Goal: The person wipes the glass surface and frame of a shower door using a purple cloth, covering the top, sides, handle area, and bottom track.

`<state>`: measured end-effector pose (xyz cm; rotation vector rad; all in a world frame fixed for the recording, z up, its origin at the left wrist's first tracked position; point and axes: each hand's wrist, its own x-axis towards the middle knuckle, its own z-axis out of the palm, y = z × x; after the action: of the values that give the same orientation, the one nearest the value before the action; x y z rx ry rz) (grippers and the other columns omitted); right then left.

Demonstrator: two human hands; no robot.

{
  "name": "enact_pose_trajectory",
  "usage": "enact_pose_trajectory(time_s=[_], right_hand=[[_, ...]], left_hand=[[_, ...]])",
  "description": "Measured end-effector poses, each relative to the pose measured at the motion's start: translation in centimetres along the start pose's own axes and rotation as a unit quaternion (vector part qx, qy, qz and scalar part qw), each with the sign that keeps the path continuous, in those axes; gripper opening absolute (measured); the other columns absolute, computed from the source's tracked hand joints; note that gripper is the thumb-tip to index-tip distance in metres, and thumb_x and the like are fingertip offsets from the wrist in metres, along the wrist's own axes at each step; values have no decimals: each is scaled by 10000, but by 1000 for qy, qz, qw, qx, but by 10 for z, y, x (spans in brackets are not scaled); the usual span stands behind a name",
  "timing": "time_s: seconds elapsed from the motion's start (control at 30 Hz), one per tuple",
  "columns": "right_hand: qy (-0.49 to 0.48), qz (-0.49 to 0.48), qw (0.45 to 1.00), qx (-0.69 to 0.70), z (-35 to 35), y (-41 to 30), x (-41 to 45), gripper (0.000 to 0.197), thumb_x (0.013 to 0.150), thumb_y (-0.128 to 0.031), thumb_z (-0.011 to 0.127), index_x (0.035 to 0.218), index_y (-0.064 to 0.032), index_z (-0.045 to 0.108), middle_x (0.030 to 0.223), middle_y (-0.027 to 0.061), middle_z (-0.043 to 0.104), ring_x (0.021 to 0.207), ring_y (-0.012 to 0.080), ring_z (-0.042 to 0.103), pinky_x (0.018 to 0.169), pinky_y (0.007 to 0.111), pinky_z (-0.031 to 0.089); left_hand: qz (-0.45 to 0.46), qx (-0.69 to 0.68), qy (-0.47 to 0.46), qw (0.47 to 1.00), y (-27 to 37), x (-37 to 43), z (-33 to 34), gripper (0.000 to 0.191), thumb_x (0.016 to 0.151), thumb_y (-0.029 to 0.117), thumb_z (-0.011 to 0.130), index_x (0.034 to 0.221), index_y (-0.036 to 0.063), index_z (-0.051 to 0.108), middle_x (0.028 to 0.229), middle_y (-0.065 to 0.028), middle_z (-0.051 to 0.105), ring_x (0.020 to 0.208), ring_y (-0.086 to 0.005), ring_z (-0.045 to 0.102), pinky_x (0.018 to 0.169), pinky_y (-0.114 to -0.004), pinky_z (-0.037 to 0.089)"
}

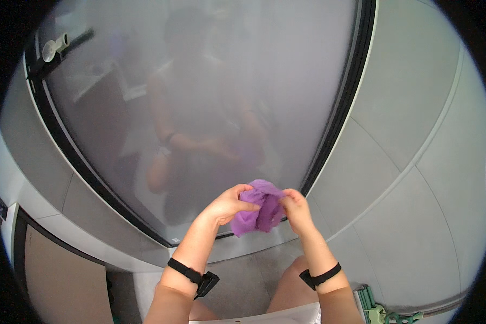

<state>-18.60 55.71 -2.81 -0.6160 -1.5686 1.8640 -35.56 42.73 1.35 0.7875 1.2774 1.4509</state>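
A crumpled purple cloth [249, 220] is held between both hands in front of a frosted glass door. My left hand [234, 204] grips its left side, the thumb lying across the front. At the cloth's upper right edge, my right hand [293, 202] pinches the fabric between thumb and fingers. Each forearm wears a black strap with a small black device. The glass door [227, 81] has a black frame and shows a blurred reflection of the person.
A door handle with a clear suction cup [49, 51] is at upper left. Grey tiled walls [405, 101] flank the door. At lower left stands a brown panel [65, 275] with a dark edge. Green and pale tool parts [376, 314] lie at lower right, above grey floor tiles [239, 283].
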Motion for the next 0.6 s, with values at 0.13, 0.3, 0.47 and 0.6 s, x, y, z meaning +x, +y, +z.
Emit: enact_pose_trajectory(time_s=[0.13, 0.3, 0.47, 0.6], right_hand=[[135, 31, 956, 260, -17, -12, 9, 312, 791, 7, 430, 1082, -3, 542, 880, 52, 565, 772, 131, 542, 703, 241, 457], [32, -22, 986, 160, -41, -20, 11, 505, 771, 15, 510, 1273, -37, 501, 980, 59, 584, 811, 140, 555, 720, 263, 469], [11, -203, 864, -460, -41, -45, 13, 380, 657, -132, 727, 1010, -20, 640, 998, 149, 610, 874, 251, 590, 775, 330, 470], [9, -222, 878, -423, -37, -48, 25, 210, 667, -173, 721, 753, -2, 637, 936, 107, 626, 840, 212, 591, 722, 336, 461]], left_hand=[[20, 72, -12, 997, 13, -17, -29, 501, 766, -60, 621, 1231, -10, 444, 1080, -120, 566, 968, -174, 569, 865, -292, 470], [2, 153, 73, 986, 24, -27, -30, 439, 857, 159, 617, 1270, 58, 505, 1115, -116, 577, 985, -168, 565, 850, -276, 458], [22, 566, -48, 822, 36, -42, -25, 417, 787, 425, 663, 1063, 112, 663, 1136, -219, 568, 1104, -298, 499, 951, -374, 402], [-132, 612, -32, 779, 35, -27, -31, 378, 801, 439, 631, 866, 73, 698, 1057, -225, 599, 1061, -303, 529, 900, -381, 432]])
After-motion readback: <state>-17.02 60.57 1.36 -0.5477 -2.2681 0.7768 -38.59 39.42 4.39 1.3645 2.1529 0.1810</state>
